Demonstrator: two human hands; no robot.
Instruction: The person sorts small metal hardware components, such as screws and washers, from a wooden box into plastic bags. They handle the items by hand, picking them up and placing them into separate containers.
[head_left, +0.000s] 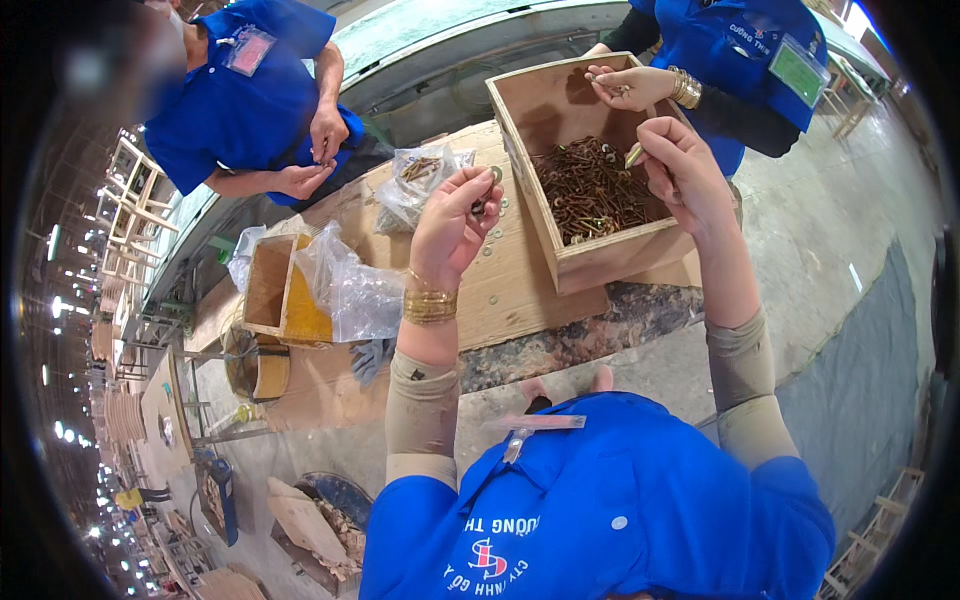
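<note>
— While both forearms rise from below, what does the left hand hold?
— Fingers curled, its grip pinches a washer above the surface.
— And the right hand?
— Raised over the box of screws, its grip is pressed together on a screw.

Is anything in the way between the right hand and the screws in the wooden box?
Nothing visible blocks it. The right hand is raised over the box's right edge, pinching a small screw, with the pile of screws lying open in the wooden box beside it.
</note>
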